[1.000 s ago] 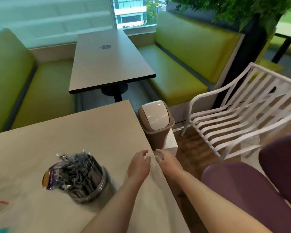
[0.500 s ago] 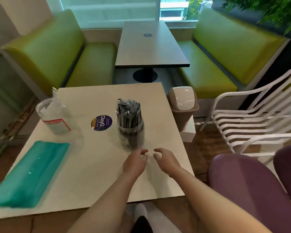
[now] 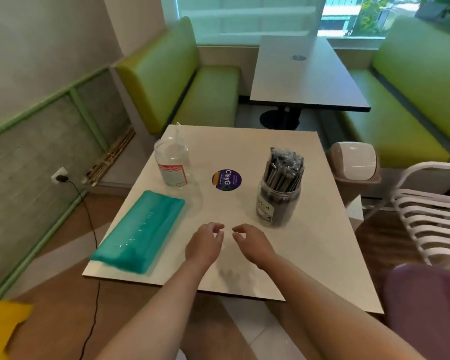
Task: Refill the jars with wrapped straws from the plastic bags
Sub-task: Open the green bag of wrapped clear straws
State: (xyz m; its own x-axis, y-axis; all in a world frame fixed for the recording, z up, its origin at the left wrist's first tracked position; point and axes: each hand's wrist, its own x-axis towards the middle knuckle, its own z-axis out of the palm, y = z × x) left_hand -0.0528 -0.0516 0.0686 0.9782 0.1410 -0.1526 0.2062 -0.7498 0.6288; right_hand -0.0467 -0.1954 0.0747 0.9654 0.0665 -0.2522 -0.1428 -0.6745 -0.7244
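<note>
Both your hands hang loose and empty over the near middle of the desk (image 3: 309, 255): left hand (image 3: 204, 244), right hand (image 3: 253, 244). The teal bag of straws (image 3: 138, 229) lies to the near left, long axis running near-left to far-right, closest to your left hand. The empty jar (image 3: 172, 163) stands just beyond it. The filled jar (image 3: 279, 196) is to the far right.

We are swinging our view leftward, so the teal bag (image 3: 138, 231) and the emptier jar (image 3: 172, 164) are now showing whole on the tabletop (image 3: 309, 245). Our left hand (image 3: 203, 244) and right hand (image 3: 253, 242) (both holding nothing) are drawing slightly apart.
</note>
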